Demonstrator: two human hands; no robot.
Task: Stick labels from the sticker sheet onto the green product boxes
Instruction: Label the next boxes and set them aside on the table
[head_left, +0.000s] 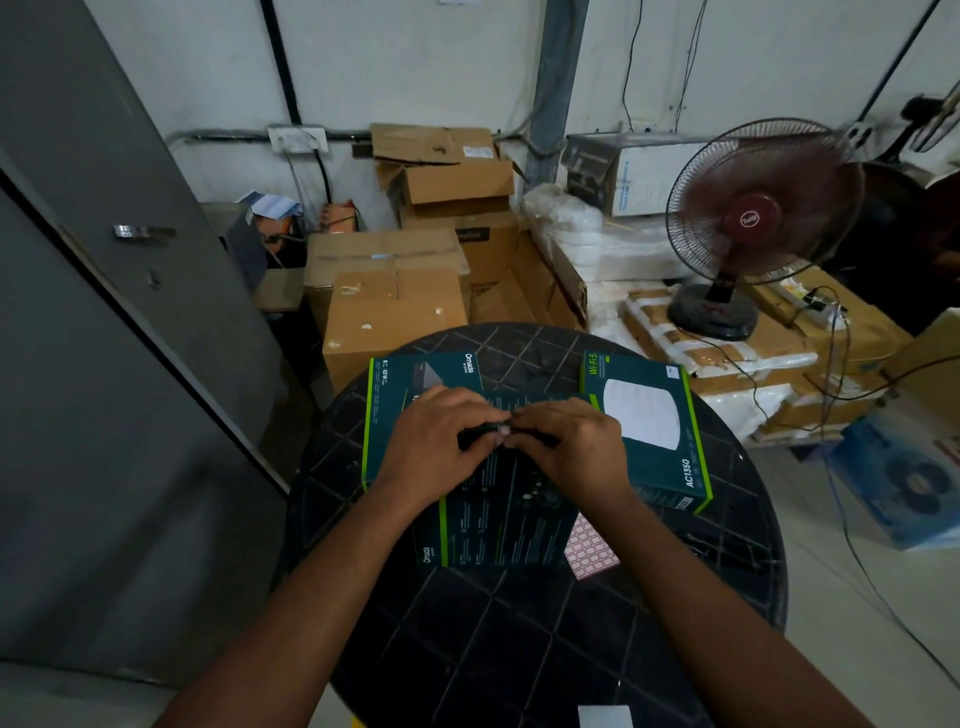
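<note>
My fingers (491, 435) meet at the middle of the view, fingertips of both hands drawn together and pinching a tiny pale label (503, 429) just above a dark green box (498, 499). The left hand (441, 441) curls in from one side, the right hand (566, 449) from the other, both resting low over the box top. I judge the label to be feather-light, limp and tacky on one face, so it is best held by its very edge, then pressed flat. The box looks like stiff, smooth cardboard, light enough to slide, so it may need steadying at a side. It is dark green with lime edges and small white print. It overlaps a second green box (395, 384) on the left; a third (654, 426), showing a white oval device, lies to the right. The sticker sheet (592, 551), pink with a grid of small squares, pokes out from under the near box. All sit on a round black worktop (519, 649) with a ribbed pattern.
</note>
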